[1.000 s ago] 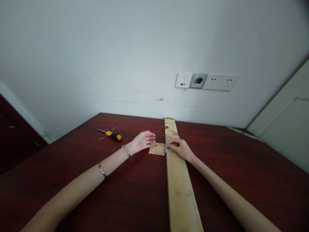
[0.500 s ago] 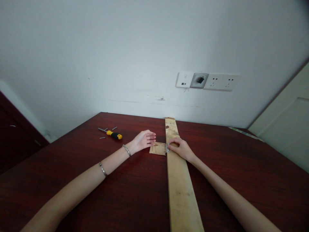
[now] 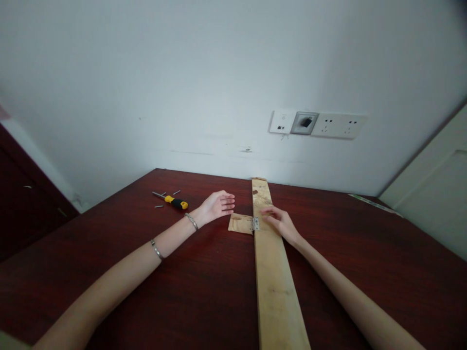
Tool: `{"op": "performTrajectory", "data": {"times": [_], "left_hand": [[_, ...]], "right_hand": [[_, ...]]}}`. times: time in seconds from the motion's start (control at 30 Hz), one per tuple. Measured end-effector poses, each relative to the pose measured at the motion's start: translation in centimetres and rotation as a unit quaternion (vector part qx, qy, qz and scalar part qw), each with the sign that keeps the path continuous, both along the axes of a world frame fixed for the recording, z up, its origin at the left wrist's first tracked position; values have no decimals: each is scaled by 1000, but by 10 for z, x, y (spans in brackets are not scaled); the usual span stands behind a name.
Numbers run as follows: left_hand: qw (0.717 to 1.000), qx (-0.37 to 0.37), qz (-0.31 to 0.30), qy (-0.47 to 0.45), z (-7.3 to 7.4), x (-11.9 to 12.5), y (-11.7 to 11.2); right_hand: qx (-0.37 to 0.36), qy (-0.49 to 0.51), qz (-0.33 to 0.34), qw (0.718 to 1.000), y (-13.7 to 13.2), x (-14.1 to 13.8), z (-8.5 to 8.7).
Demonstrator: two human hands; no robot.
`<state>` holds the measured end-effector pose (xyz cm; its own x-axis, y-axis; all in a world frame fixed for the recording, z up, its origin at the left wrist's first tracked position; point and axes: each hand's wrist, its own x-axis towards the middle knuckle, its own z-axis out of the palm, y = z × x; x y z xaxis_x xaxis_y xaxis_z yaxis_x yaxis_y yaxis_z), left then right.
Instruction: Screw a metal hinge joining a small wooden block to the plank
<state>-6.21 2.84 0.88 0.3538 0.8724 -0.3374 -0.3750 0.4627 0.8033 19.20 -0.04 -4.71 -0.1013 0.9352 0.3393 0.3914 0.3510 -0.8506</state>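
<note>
A long pale wooden board lies lengthwise on the dark red table, its far end near the wall. Against its left side sits a small wood piece. A small metal hinge lies at the joint, its plate flat on the board's top. My right hand is over the board just right of the hinge, fingers apart and holding nothing. My left hand hovers beyond the small wood piece's left end, fingers stretched out and empty.
A yellow-and-black screwdriver lies at the left of the table, with several screws around it. Wall sockets sit above the back edge. A thin flat strip lies at the far right.
My right hand has let go of the hinge and drawn back a little to the right, so the hinge plate shows flat. My left hand has moved slightly away from the small wood piece.
</note>
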Motion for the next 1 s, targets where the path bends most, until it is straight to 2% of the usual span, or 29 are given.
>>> {"op": "performTrajectory", "data": {"times": [0.13,0.2,0.27,0.33,0.37,0.43,0.5,0.63,0.67,0.73,0.83,1.0], "left_hand": [[999,32,32,16,15,-20,6],[996,67,51,42,22,-40,10],[983,134,66,104,28,-69,14],[947,229,55,218,33,-103,17],[921,254,56,292,34,-122,18],[869,261,51,417,34,-159,20],[827,255,30,500,32,-193,22],[718,285,-28,635,18,-241,23],[699,286,-46,654,14,-248,21],[683,282,-65,670,7,-256,17],[671,280,-54,684,0,-259,11],[626,281,-39,726,-4,-252,5]], "right_hand": [[26,51,-7,998,-5,-1,-1],[31,58,-6,998,-7,-1,0],[30,57,-4,998,-7,-1,1],[24,59,0,998,-6,0,0],[20,62,-1,998,-6,0,0],[10,70,-6,998,-5,0,-1],[2,72,-11,997,-4,0,-2],[-2,62,-5,998,-3,1,-3],[0,59,-3,998,-3,1,-3],[3,52,-1,999,-3,1,-3],[8,50,1,999,-3,1,-3],[14,54,-2,998,-4,1,-3]]}}
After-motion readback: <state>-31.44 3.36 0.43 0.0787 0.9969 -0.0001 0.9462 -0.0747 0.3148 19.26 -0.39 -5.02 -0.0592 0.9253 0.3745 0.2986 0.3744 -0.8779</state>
